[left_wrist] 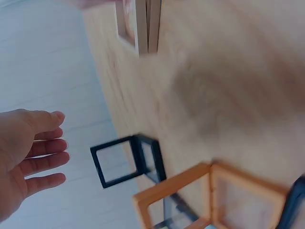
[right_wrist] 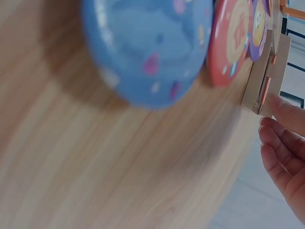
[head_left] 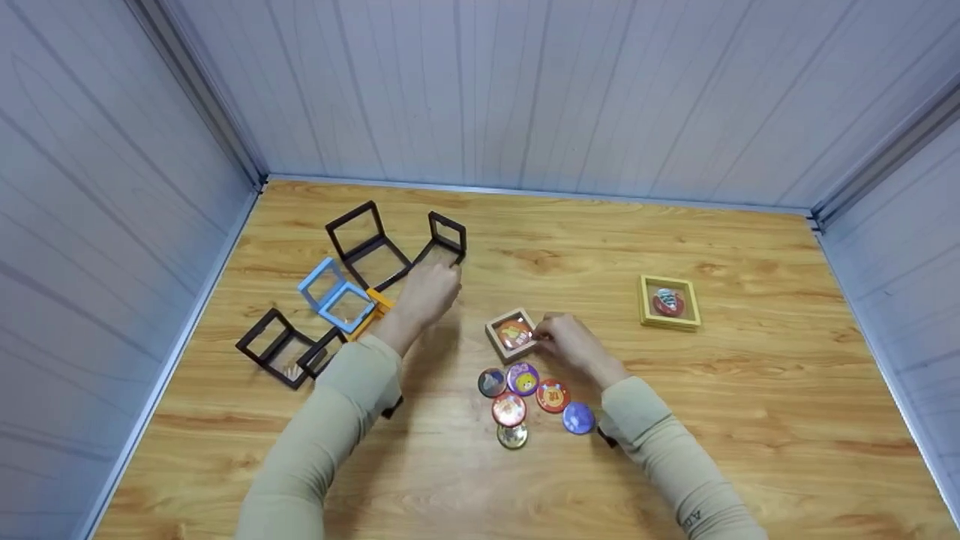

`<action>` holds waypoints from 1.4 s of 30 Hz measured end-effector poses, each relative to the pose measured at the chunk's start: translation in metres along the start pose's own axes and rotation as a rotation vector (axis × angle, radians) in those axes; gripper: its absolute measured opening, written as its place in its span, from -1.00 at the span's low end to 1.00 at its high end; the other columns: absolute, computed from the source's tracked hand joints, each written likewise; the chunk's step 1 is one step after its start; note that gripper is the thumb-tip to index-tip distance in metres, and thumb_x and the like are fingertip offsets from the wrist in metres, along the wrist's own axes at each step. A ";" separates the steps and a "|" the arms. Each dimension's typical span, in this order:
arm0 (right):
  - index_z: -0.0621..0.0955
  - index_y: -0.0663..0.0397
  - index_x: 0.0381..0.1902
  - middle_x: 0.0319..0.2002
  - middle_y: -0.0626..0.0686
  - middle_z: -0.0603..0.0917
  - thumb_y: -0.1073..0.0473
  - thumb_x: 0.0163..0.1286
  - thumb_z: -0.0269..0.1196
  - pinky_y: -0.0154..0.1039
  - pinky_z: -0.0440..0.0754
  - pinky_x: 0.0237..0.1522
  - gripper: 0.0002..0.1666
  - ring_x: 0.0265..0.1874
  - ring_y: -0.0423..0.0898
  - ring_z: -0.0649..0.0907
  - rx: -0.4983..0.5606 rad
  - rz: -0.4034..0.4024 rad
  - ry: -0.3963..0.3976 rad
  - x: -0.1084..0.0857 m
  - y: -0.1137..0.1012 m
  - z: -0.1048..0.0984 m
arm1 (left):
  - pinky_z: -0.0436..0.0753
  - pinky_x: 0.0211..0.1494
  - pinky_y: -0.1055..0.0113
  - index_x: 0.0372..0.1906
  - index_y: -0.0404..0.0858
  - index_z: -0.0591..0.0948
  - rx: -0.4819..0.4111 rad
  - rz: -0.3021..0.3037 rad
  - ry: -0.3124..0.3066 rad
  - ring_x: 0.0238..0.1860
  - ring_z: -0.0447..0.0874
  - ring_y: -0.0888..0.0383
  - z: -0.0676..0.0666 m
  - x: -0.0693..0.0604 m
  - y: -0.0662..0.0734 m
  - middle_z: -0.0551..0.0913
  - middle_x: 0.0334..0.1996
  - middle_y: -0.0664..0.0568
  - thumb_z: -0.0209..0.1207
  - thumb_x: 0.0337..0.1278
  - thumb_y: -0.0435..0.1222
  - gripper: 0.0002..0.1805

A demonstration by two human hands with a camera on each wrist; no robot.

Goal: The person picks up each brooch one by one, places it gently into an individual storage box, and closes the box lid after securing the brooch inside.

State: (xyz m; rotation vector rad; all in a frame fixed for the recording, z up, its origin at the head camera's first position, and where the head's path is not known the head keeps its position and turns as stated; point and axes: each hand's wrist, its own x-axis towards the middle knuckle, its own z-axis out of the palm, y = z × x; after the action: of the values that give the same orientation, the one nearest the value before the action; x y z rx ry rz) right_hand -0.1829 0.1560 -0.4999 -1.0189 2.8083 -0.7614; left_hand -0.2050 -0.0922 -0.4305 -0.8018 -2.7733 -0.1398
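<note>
A small beige display frame (head_left: 495, 341) with an orange-red badge (head_left: 514, 334) inside lies near the middle of the table. My right hand (head_left: 571, 341) pinches its right edge; in the right wrist view the thumb (right_wrist: 286, 113) lies on the frame (right_wrist: 259, 88). My left hand (head_left: 431, 294) hovers near the small black frame (head_left: 448, 232) and the orange frame (head_left: 380, 301). It holds nothing, and in the left wrist view its fingers (left_wrist: 47, 160) are spread and relaxed. Several round badges, among them a purple one (head_left: 523, 379) and a blue one (head_left: 578, 418), lie just below the beige frame.
Several opened frames stand at the left: a large black one (head_left: 379, 259), a light-blue one (head_left: 346, 307) and another black one (head_left: 276, 349). A yellow frame (head_left: 669, 302) with a badge inside lies at the right. White panel walls (head_left: 525, 97) border the wooden table.
</note>
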 end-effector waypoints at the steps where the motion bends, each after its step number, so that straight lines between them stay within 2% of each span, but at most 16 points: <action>1: 0.65 0.23 -0.45 -0.49 0.04 0.57 0.35 0.06 0.28 -0.23 0.55 -0.38 -0.95 -0.47 -0.06 0.58 -0.011 0.002 -0.002 -0.001 0.001 -0.001 | 0.58 -0.34 0.16 -0.38 -0.43 0.60 0.012 -0.013 -0.014 -0.33 0.54 -0.05 -0.001 0.004 -0.003 0.56 -0.34 -0.20 0.17 0.01 -0.36 -0.84; 6: 0.66 0.23 -0.42 -0.47 0.05 0.58 0.35 0.08 0.27 -0.22 0.56 -0.35 -0.92 -0.45 -0.05 0.59 -0.036 0.043 -0.022 -0.007 0.008 -0.008 | 0.60 -0.40 0.22 -0.27 -0.42 0.62 0.033 -0.090 -0.090 -0.30 0.56 -0.03 -0.005 0.022 -0.018 0.52 -0.11 -0.26 0.05 0.13 -0.41 -0.82; 10: 0.66 0.22 -0.39 -0.45 0.06 0.57 0.36 0.09 0.25 -0.20 0.56 -0.32 -0.91 -0.43 -0.04 0.58 -0.038 0.074 -0.032 -0.012 0.013 -0.013 | 0.60 -0.34 0.23 -0.14 -0.46 0.55 0.058 -0.128 -0.184 -0.25 0.54 -0.05 -0.005 0.034 -0.028 0.45 -0.05 -0.27 -0.01 0.15 -0.46 -0.78; 13: 0.66 0.20 -0.39 -0.46 0.05 0.57 0.35 0.09 0.25 -0.18 0.55 -0.32 -0.91 -0.44 -0.04 0.58 -0.044 0.091 -0.031 -0.017 0.017 -0.017 | 0.58 -0.21 0.23 0.00 -0.48 0.46 0.085 -0.149 -0.254 -0.11 0.47 -0.08 -0.005 0.040 -0.033 0.39 -0.01 -0.28 0.00 0.13 -0.49 -0.69; 18: 0.67 0.18 -0.40 -0.47 0.05 0.58 0.36 0.09 0.25 -0.16 0.54 -0.32 -0.91 -0.43 -0.02 0.57 -0.049 0.102 -0.022 -0.023 0.023 -0.021 | 0.54 -0.09 0.17 0.18 -0.46 0.27 0.114 -0.188 -0.328 0.12 0.29 -0.09 0.000 0.049 -0.039 0.26 0.14 -0.26 0.04 0.10 -0.47 -0.50; 24: 0.67 0.17 -0.41 -0.48 0.04 0.58 0.35 0.06 0.28 -0.17 0.55 -0.34 -0.91 -0.45 -0.04 0.57 -0.053 0.096 0.003 -0.029 0.029 -0.025 | 0.39 0.07 -0.01 0.30 -0.37 0.10 0.128 -0.214 -0.369 0.28 0.02 -0.11 0.017 0.060 -0.042 0.12 0.28 -0.17 0.09 0.04 -0.49 -0.31; 32: 0.66 0.20 -0.43 -0.49 0.05 0.57 0.37 0.04 0.28 -0.16 0.55 -0.32 -0.92 -0.45 -0.03 0.57 -0.021 0.145 0.016 -0.036 0.037 -0.027 | 0.19 0.18 -0.11 0.36 -0.21 -0.01 0.079 -0.270 -0.420 0.34 -0.21 -0.04 0.036 0.073 -0.041 -0.10 0.37 -0.05 -0.11 0.23 -0.42 -0.38; 37: 0.66 0.20 -0.43 -0.49 0.06 0.58 0.36 0.05 0.28 -0.17 0.55 -0.33 -0.92 -0.46 -0.04 0.57 -0.019 0.143 0.025 -0.038 0.040 -0.027 | 0.14 0.20 -0.12 0.37 -0.18 -0.08 0.071 -0.312 -0.473 0.35 -0.24 -0.02 0.042 0.076 -0.041 -0.17 0.38 -0.03 -0.19 0.25 -0.47 -0.37; 42: 0.65 0.21 -0.43 -0.49 0.05 0.57 0.37 0.03 0.29 -0.17 0.56 -0.34 -0.92 -0.47 -0.04 0.57 -0.034 0.161 0.044 -0.040 0.043 -0.028 | 0.11 0.21 -0.10 0.37 -0.19 -0.06 0.065 -0.332 -0.480 0.35 -0.23 -0.02 0.046 0.077 -0.042 -0.12 0.37 -0.04 -0.20 0.26 -0.48 -0.39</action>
State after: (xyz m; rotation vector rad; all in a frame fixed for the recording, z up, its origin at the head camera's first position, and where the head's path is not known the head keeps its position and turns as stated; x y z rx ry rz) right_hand -0.1833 0.2210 -0.4995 -0.7768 2.9051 -0.7291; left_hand -0.3006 -0.0806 -0.4553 -0.3882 -3.3266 0.0980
